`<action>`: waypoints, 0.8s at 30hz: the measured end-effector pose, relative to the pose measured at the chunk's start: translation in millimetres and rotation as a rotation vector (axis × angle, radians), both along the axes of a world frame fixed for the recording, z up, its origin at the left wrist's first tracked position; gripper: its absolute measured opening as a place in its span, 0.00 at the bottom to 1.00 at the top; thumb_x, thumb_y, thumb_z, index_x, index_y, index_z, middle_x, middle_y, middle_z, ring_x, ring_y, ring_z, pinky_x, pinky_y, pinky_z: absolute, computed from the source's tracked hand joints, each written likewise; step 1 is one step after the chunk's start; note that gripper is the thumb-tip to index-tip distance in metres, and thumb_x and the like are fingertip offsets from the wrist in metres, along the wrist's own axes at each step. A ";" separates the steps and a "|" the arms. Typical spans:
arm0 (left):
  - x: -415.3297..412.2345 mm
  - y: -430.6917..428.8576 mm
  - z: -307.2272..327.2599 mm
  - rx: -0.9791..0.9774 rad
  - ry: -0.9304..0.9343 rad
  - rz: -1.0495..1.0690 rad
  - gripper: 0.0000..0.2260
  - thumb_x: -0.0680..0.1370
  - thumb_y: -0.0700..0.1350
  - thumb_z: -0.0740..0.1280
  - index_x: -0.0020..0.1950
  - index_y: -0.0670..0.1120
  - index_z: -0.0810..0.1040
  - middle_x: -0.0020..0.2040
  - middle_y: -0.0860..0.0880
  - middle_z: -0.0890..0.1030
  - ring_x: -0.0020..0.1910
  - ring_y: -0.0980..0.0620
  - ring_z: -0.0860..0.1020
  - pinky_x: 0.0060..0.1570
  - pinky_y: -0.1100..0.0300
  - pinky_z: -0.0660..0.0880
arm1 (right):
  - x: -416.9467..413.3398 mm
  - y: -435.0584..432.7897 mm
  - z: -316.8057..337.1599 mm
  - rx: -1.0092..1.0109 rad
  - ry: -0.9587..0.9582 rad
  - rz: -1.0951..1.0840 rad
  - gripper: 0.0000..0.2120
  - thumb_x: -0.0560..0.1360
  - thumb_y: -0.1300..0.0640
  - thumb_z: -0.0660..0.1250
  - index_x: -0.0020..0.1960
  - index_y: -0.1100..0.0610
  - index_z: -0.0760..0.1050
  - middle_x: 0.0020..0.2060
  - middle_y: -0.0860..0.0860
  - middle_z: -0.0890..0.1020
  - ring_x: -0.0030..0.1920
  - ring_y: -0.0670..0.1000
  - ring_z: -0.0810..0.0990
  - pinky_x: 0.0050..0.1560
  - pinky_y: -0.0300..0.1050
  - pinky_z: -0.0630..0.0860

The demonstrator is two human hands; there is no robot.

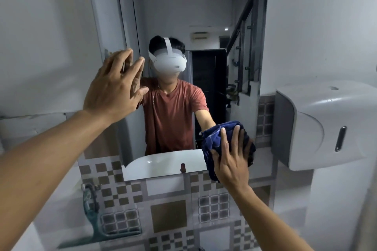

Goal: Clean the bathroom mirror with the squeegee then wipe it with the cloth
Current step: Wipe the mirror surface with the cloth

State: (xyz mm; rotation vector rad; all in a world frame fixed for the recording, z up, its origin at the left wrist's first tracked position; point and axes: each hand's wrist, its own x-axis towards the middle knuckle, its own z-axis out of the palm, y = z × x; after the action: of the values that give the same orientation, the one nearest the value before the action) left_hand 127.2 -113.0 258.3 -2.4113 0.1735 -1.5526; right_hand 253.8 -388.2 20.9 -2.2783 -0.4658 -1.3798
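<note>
The tall bathroom mirror (204, 16) hangs on the white wall straight ahead and reflects a person in a red shirt. My right hand (229, 157) presses a crumpled dark blue cloth (214, 138) flat against the mirror's lower right corner, fingers spread over it. My left hand (114, 85) rests on the mirror's left edge at head height with fingers apart and nothing in it. No squeegee is in view.
A white paper dispenser (330, 124) juts from the wall just right of the mirror. Below the mirror runs a checkered tile band (169, 212). A greenish faucet (91, 206) stands at the lower left, and a white basin shows only as a reflection.
</note>
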 end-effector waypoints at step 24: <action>-3.4 23.2 -3.2 0.034 -0.008 -0.011 0.31 0.76 0.56 0.69 0.75 0.44 0.69 0.74 0.38 0.67 0.73 0.39 0.65 0.67 0.46 0.72 | -51.9 184.3 -9.7 -0.447 -0.371 0.306 0.25 0.83 0.47 0.63 0.78 0.50 0.65 0.77 0.55 0.67 0.78 0.55 0.63 0.75 0.71 0.55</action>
State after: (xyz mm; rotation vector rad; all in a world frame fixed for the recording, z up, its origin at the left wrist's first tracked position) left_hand 123.8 -89.9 255.1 -2.3812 0.2104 -1.5517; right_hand 202.0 -203.9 11.2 -2.1377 -1.2994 -1.6610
